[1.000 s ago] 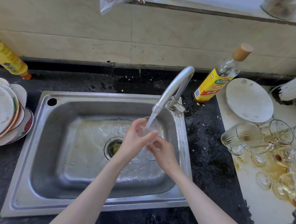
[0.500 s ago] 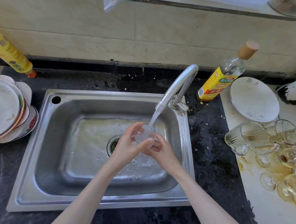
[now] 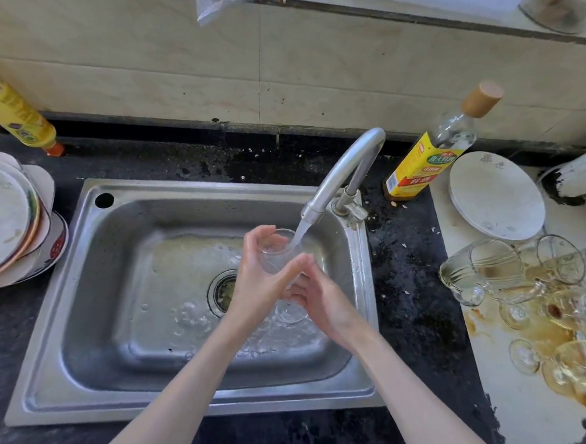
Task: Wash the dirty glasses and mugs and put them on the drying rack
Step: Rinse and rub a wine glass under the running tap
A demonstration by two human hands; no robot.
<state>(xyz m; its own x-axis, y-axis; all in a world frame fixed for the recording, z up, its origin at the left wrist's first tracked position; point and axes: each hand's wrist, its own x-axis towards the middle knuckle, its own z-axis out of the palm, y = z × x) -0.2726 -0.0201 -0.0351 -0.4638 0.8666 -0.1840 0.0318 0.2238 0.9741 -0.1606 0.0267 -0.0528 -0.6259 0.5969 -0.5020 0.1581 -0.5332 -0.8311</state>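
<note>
Over the steel sink (image 3: 107, 313) I hold a clear stemmed glass (image 3: 277, 251) under the running faucet (image 3: 342, 176). Water pours into its bowl. My left hand (image 3: 260, 281) wraps the bowl from the left. My right hand (image 3: 321, 302) grips the stem, and the round foot (image 3: 291, 312) shows below my fingers. A heap of dirty glasses and mugs (image 3: 521, 287) lies tipped over on the white board (image 3: 519, 424) at the right, in brown spilled liquid.
A white plate (image 3: 495, 196) lies behind the glasses, next to a yellow-labelled bottle (image 3: 433, 151). Stacked plates (image 3: 6, 225) sit left of the sink, with a yellow bottle (image 3: 16, 115) behind them. The drain (image 3: 220, 291) is by my left wrist. No drying rack is in view.
The glass has tilted a little more upright under the stream, and my hands have shifted slightly around it. The view has drifted a little.
</note>
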